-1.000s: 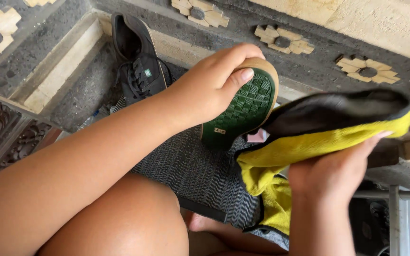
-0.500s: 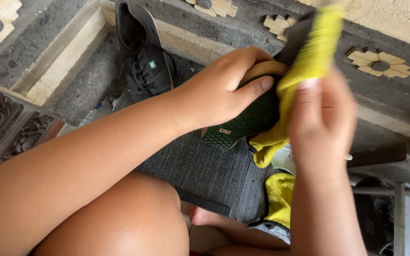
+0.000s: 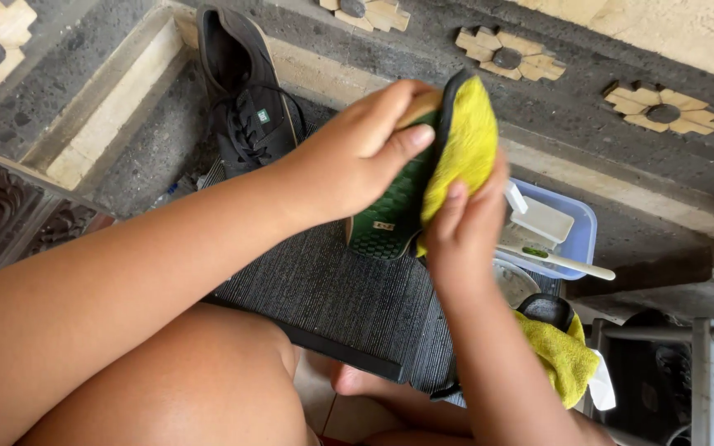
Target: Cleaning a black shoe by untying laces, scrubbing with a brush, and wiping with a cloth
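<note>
Hands meet over a shoe (image 3: 394, 206) turned sole-up above a dark ribbed mat (image 3: 332, 289). Most of the shoe's upper is hidden behind the fingers and cloth; only its green patterned sole and a strip of tan edge show. Left hand (image 3: 357, 157) is curled shut around the shoe's upper end, thumb lying across the sole. Right hand (image 3: 464, 227) is closed on a yellow cloth (image 3: 464, 144) with a dark edge, pressing it flat against the sole's right side. A second black shoe (image 3: 245, 99) rests on the stone step beyond the mat. To the right, a clear plastic tub (image 3: 576, 239) holds a white brush and a stick, partly blocked by the wrist. More yellow cloth (image 3: 559, 355) lies lower right, its full shape cut off by the forearm.
</note>
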